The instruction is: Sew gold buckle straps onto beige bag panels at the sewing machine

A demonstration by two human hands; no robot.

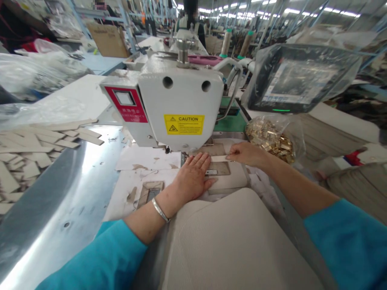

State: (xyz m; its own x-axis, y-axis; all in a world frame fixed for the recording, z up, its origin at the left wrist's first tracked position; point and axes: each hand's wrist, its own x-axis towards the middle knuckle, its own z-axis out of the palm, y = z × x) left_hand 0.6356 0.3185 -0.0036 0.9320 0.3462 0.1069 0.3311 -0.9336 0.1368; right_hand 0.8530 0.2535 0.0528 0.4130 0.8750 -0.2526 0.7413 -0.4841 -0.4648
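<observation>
By machine head (181, 96), left hand (192, 178) flat; right hand (244, 153) apparently pinching strip (219, 158); gold pieces (282, 146) nearby.

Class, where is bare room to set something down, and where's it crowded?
Bare: the metal tabletop between the heaped beige strips and the white paper. Crowded: before the machine head, where left hand, right hand and pale strip cluster.
</observation>
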